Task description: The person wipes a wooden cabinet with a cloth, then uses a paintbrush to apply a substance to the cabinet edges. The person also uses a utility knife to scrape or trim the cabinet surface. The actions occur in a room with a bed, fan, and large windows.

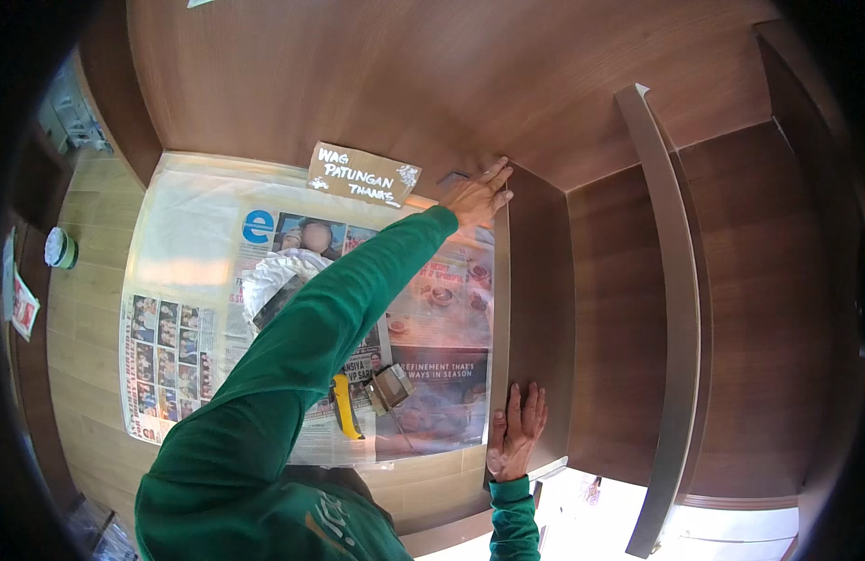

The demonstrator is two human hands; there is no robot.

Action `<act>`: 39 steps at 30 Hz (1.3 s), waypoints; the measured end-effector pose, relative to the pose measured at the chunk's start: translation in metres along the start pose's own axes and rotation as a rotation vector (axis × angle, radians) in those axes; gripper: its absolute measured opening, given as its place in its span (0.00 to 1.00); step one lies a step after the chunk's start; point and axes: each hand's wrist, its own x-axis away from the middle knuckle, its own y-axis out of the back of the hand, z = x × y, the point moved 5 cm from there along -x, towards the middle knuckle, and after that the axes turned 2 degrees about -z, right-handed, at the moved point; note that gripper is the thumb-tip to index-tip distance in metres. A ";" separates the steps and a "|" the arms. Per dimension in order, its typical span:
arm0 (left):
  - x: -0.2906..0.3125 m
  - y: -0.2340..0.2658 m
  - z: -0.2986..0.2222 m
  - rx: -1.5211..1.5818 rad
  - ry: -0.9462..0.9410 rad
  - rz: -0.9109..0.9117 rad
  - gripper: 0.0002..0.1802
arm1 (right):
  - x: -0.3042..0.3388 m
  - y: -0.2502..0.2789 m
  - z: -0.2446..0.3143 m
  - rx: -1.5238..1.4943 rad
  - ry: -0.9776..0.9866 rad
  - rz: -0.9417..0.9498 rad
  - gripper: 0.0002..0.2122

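My left hand (479,198) reaches far across, its fingers stretched out and resting at the far end of a brown wood-grain panel's edge (500,318). A small dark grey piece (452,177) is just left of that hand. Nearer to me, my right hand (517,432) lies with fingers extended on the same panel by its near end. Neither hand grips anything. Left of the panel, newspaper sheets (442,402) are spread under plastic. On them lie a yellow-handled cutter (346,408) and a small brown block (389,388). My left sleeve partly hides a crumpled white bundle (271,278).
A hand-lettered cardboard sign (362,175) leans at the far edge of the newspaper, against a large brown panel (404,84). On the right, a long narrow upright board (680,318) stands before brown compartments. A green-and-white tub (61,249) sits on the wood-look floor (86,337) at left.
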 end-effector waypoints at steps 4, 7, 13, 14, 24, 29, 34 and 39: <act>0.035 -0.005 -0.023 -0.015 -0.157 -0.108 0.33 | -0.003 -0.003 0.005 0.090 0.003 0.021 0.27; 0.081 -0.018 -0.048 0.027 -0.234 -0.026 0.32 | -0.016 -0.010 0.009 0.142 0.010 0.011 0.28; 0.193 -0.029 -0.113 0.109 -0.428 0.197 0.35 | -0.038 -0.020 0.011 0.216 0.019 -0.015 0.31; 0.201 -0.024 -0.116 0.107 -0.470 0.164 0.34 | -0.038 -0.020 0.012 0.247 0.027 -0.020 0.32; 0.333 0.126 0.025 0.277 0.344 -0.452 0.10 | 0.018 0.008 0.048 0.252 0.049 -0.031 0.27; 0.405 0.188 0.055 -0.082 0.423 -0.457 0.10 | 0.062 -0.038 0.080 -0.422 -0.010 0.093 0.16; 0.465 0.168 0.027 -0.284 0.335 -0.185 0.12 | 0.089 -0.108 0.098 -0.714 -0.308 0.297 0.11; 0.495 0.147 0.021 -0.477 0.356 -0.153 0.17 | 0.084 -0.039 0.094 -0.486 -0.091 -0.149 0.14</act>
